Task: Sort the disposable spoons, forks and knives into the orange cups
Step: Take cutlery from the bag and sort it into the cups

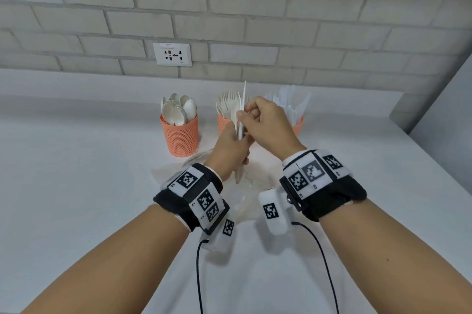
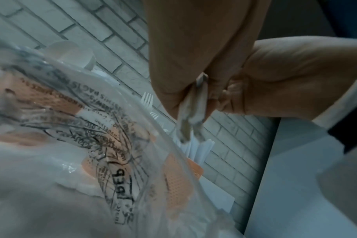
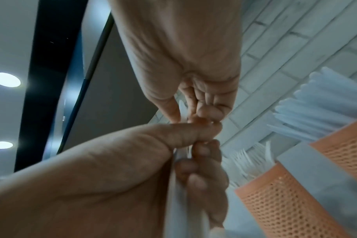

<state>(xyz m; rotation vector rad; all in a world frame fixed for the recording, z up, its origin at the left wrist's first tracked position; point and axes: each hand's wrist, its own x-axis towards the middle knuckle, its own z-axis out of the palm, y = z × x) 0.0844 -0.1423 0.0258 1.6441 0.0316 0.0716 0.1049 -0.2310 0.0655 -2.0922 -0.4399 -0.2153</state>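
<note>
So the bundle of white cutlery (image 1: pixel 240 119) is up in the air in front of the middle cup, standing pretty much upright. I can't really tell what's in it, handles mostly, with one thin piece poking up above the rest. My left hand (image 1: pixel 231 150) has its grip wrapped round the lower part of the bundle, and my right hand (image 1: pixel 265 124) is pinching one piece near the top between thumb and fingertips (image 3: pixel 206 112), the other fingers curled in. From the right wrist view both hands are touching, basically stacked one over the other on the same handles.

Behind them on the white worktop (image 1: pixel 76 186) sit the three orange mesh cups in a row by the wall. The left cup (image 1: pixel 180 137) is full of spoons (image 1: pixel 178 109), bowls up. The middle cup (image 1: pixel 224 123) has forks (image 1: pixel 227 99), tines up, and is half hidden by my hands. The right cup (image 1: pixel 297 126) holds knives (image 1: pixel 293 101), also partly covered.

Under my wrists there's a crumpled clear plastic bag (image 1: pixel 242 198) lying on the worktop, with black print on it in the left wrist view. Grey brick wall (image 1: pixel 255 7) at the back with a white power socket (image 1: pixel 172 54) above the spoon cup.
</note>
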